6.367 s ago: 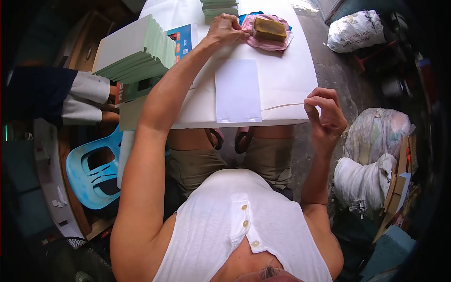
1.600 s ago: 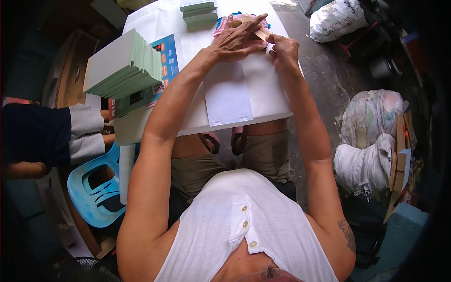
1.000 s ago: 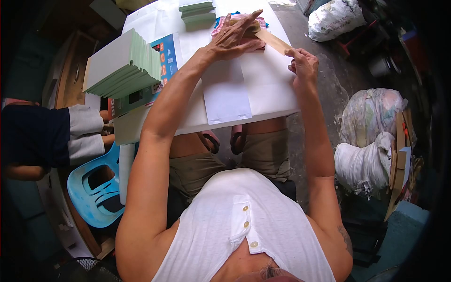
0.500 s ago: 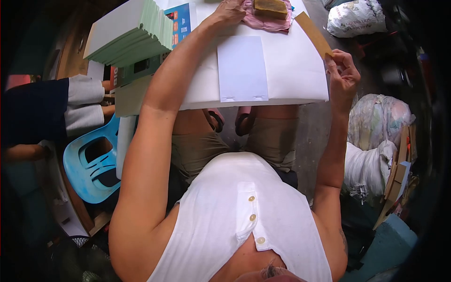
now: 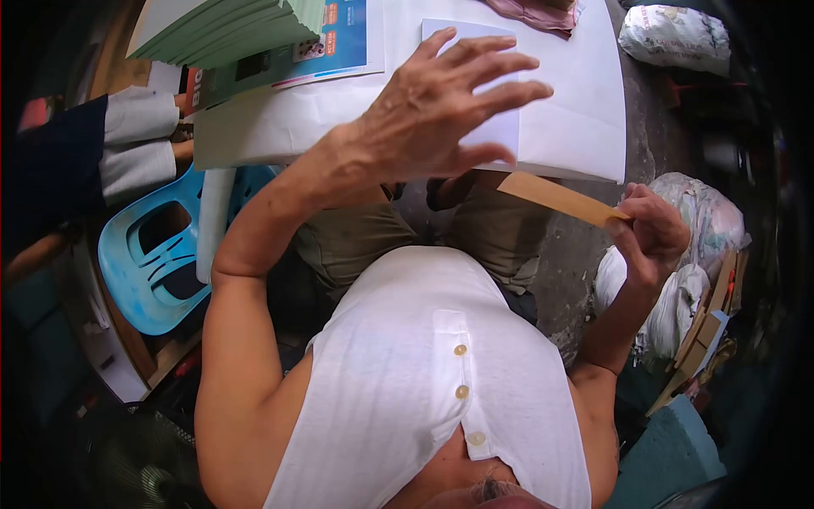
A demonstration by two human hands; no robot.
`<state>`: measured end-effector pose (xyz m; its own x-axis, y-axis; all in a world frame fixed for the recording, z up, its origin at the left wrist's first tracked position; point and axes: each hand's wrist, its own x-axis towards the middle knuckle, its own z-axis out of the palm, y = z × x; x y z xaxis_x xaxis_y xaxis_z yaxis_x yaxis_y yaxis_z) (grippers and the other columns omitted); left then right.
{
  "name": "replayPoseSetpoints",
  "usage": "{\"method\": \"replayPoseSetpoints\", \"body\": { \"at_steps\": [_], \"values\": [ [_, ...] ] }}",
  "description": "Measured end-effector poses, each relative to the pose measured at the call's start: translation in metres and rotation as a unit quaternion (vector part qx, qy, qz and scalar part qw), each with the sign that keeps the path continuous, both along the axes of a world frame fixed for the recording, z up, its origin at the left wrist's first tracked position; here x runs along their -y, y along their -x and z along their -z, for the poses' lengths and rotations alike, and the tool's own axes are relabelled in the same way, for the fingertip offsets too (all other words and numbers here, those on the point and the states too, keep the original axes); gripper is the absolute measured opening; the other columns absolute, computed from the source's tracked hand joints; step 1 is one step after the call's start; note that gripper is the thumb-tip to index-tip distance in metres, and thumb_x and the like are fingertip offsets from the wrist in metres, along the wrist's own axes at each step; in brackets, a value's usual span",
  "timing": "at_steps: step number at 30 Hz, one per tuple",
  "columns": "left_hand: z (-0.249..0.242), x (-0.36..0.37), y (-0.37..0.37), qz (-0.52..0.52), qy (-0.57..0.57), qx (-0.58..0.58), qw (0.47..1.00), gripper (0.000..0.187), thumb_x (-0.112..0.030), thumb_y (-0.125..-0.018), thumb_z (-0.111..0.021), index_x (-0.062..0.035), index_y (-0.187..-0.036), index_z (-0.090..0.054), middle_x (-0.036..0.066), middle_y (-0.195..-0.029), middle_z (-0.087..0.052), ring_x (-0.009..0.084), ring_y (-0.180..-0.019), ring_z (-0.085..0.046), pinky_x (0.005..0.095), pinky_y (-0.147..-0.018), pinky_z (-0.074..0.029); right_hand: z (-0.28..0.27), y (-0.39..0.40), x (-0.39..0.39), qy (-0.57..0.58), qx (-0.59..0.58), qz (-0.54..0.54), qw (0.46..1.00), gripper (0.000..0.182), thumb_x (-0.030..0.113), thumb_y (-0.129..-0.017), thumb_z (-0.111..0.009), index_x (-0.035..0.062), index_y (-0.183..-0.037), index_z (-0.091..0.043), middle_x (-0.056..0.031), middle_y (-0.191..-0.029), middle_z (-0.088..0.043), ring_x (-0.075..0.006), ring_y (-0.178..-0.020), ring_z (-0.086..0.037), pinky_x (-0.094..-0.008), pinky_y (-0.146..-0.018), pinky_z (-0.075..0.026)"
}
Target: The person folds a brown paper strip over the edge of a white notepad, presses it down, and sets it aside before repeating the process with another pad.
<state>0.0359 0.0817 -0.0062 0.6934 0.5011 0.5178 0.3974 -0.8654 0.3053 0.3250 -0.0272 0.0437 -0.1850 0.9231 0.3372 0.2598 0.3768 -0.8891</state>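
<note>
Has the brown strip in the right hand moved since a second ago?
Yes. The brown strip, pinched by the right hand, has come off the white table, toward the person, now past its near edge.

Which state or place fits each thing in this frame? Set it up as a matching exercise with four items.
Things:
1. brown strip
2. left hand
3. white envelope
4. blue plastic chair

States or places:
A. flat on the white table, partly hidden behind an open hand
B. on the floor beside the table, nobody seated on it
C. pinched at one end by the right hand
D. raised above the table, fingers spread, holding nothing

Pairs: 1-C, 2-D, 3-A, 4-B
</note>
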Motion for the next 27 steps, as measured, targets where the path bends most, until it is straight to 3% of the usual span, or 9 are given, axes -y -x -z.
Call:
{"method": "replayPoseSetpoints", "body": {
  "at_steps": [1, 3, 10, 13, 19, 20, 23, 26, 27],
  "values": [
    [0.004, 0.02, 0.008, -0.027, 0.011, -0.056, 0.998, 0.079, -0.055, -0.075, -0.082, -0.0274, -0.144, -0.056, 0.004, -0.152, -0.05, 0.031, -0.145, -0.041, 0.0629, -0.115, -0.038, 0.0, 0.002, -0.002, 0.02, 0.018, -0.024, 0.999, 0.014, -0.01, -0.07, -0.072, -0.0044, -0.082, -0.068, -0.0076, -0.066, -0.06, -0.0118, -0.057, -0.051, -0.0261, -0.054, -0.034],
    [0.016, 0.038, 0.015, -0.056, 0.025, -0.074, 0.995, 0.084, -0.049, -0.072, -0.085, -0.0274, -0.147, -0.054, 0.003, -0.155, -0.046, 0.0328, -0.147, -0.037, 0.0649, -0.116, -0.035, -0.002, 0.005, -0.003, 0.066, 0.058, -0.069, 0.994, 0.013, -0.008, -0.07, -0.072, -0.0038, -0.082, -0.068, -0.0072, -0.065, -0.059, -0.0115, -0.053, -0.049, -0.0264, -0.051, -0.033],
    [0.032, 0.033, 0.014, -0.106, 0.092, 0.013, 0.99, 0.097, -0.039, -0.06, -0.092, -0.0216, -0.147, -0.054, 0.006, -0.149, -0.052, 0.0324, -0.139, -0.044, 0.048, -0.116, -0.04, 0.03, 0.024, -0.013, 0.165, 0.056, -0.073, 0.982, 0.011, 0.001, -0.082, -0.079, -0.001, -0.082, -0.069, -0.0013, -0.061, -0.058, -0.0058, -0.051, -0.049, -0.0232, -0.049, -0.035],
    [0.032, 0.032, 0.02, -0.112, 0.104, 0.019, 0.988, 0.096, -0.036, -0.059, -0.094, -0.0244, -0.145, -0.054, 0.007, -0.15, -0.048, 0.0331, -0.139, -0.042, 0.0604, -0.11, -0.039, 0.035, 0.029, -0.019, 0.205, 0.061, -0.065, 0.975, 0.011, 0.004, -0.084, -0.08, -0.0006, -0.081, -0.069, 0.0017, -0.058, -0.055, -0.0042, -0.051, -0.045, -0.0232, -0.049, -0.032],
    [0.017, 0.06, 0.048, -0.153, 0.099, 0.078, 0.98, 0.07, -0.03, -0.074, -0.088, -0.0104, -0.136, -0.061, 0.01, -0.133, -0.06, 0.0298, -0.124, -0.053, 0.044, -0.105, -0.043, 0.038, 0.042, -0.025, 0.243, 0.04, -0.07, 0.967, 0.015, 0.006, -0.084, -0.082, -0.0004, -0.079, -0.069, 0.0039, -0.056, -0.051, -0.0031, -0.05, -0.04, -0.0234, -0.048, -0.028],
    [0.016, 0.065, 0.053, -0.168, 0.091, 0.12, 0.974, 0.049, -0.025, -0.086, -0.082, -0.0032, -0.127, -0.066, 0.008, -0.111, -0.068, 0.0214, -0.101, -0.063, 0.0331, -0.091, -0.051, 0.037, 0.043, -0.026, 0.247, 0.034, -0.074, 0.966, 0.015, 0.006, -0.084, -0.082, -0.0005, -0.078, -0.069, 0.004, -0.055, -0.051, -0.0029, -0.05, -0.04, -0.0233, -0.048, -0.028],
    [-0.005, 0.096, 0.058, -0.209, 0.518, 0.28, 0.781, 0.034, -0.019, -0.093, -0.077, -0.0006, -0.12, -0.067, 0.005, -0.094, -0.069, 0.0108, -0.08, -0.062, 0.024, -0.07, -0.052, 0.038, 0.047, -0.027, 0.269, 0.004, -0.074, 0.96, 0.016, 0.006, -0.083, -0.083, -0.0009, -0.079, -0.07, 0.0046, -0.055, -0.051, -0.0028, -0.05, -0.039, -0.0228, -0.048, -0.028],
    [0.0, 0.103, 0.054, -0.163, 0.644, 0.362, 0.654, 0.021, -0.014, -0.096, -0.075, 0.0006, -0.11, -0.069, 0.002, -0.082, -0.067, 0.0025, -0.07, -0.058, 0.0179, -0.057, -0.046, 0.04, 0.05, -0.026, 0.293, -0.009, -0.08, 0.953, 0.015, 0.005, -0.083, -0.083, -0.0012, -0.079, -0.07, 0.0055, -0.055, -0.05, -0.0026, -0.05, -0.037, -0.0225, -0.049, -0.027],
    [0.001, 0.105, 0.053, -0.178, 0.647, 0.345, 0.656, 0.018, -0.012, -0.096, -0.074, 0.0007, -0.108, -0.07, 0.001, -0.081, -0.067, 0.0022, -0.068, -0.057, 0.0176, -0.058, -0.046, 0.041, 0.051, -0.026, 0.302, -0.01, -0.079, 0.95, 0.015, 0.004, -0.083, -0.083, -0.0012, -0.079, -0.07, 0.0058, -0.055, -0.05, -0.0025, -0.05, -0.037, -0.0225, -0.049, -0.027]
  ]
}}
